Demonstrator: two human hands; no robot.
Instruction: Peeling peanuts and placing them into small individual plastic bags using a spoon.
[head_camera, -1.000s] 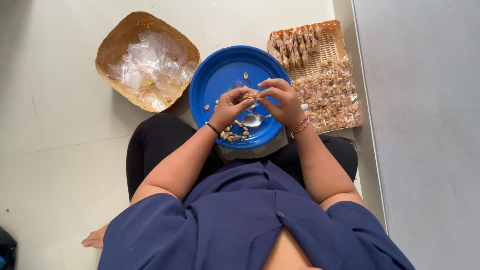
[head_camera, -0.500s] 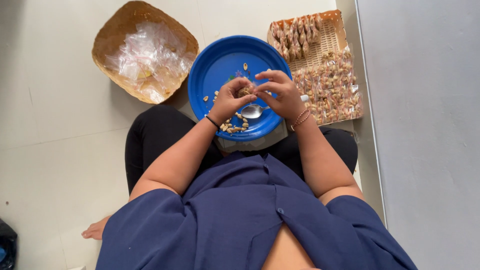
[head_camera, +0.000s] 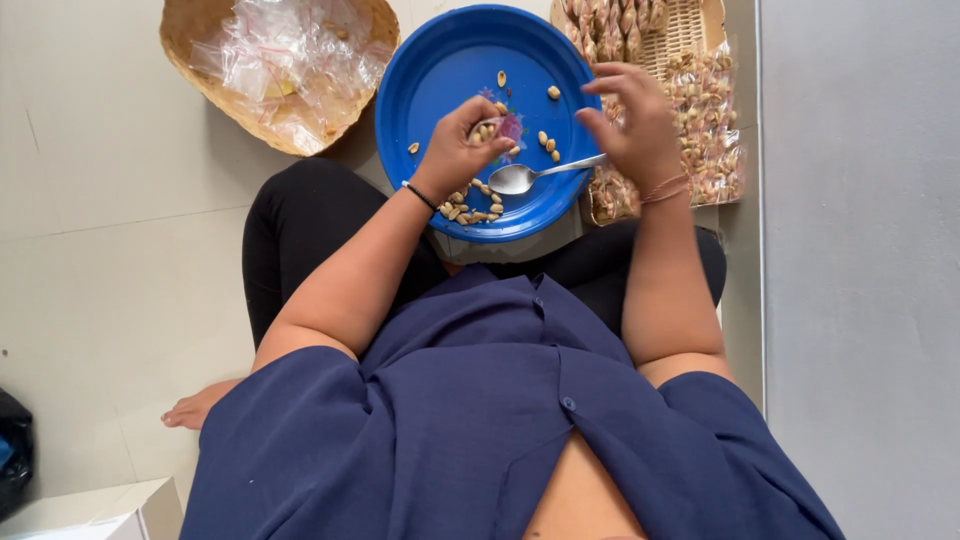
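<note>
Left hand (head_camera: 462, 150) pinches a small clear bag of peanuts (head_camera: 487, 128) over the middle of the blue plate (head_camera: 440, 75). Right hand (head_camera: 632, 125) spread loose at the plate's right edge, touching the metal spoon (head_camera: 530, 176) handle; loose peanuts (head_camera: 470, 207) sit at the plate's near edge.

The bag (head_camera: 487, 128) is a small clear plastic packet, pinched shut in the left hand (head_camera: 455, 155) over the plate's (head_camera: 440, 75) middle; its contents are too small to tell. The plate is round, bright blue and flat, lying on the person's lap. Nuts (head_camera: 470, 205) are pale tan and lie loose on it: a cluster at 6 o'clock near the rim, a few near the centre, singles toward 12. The spoon (head_camera: 520, 178) is shiny metal, bowl up at about 5 o'clock, handle pointing to 3 under the open right hand (head_camera: 632, 125).
</note>
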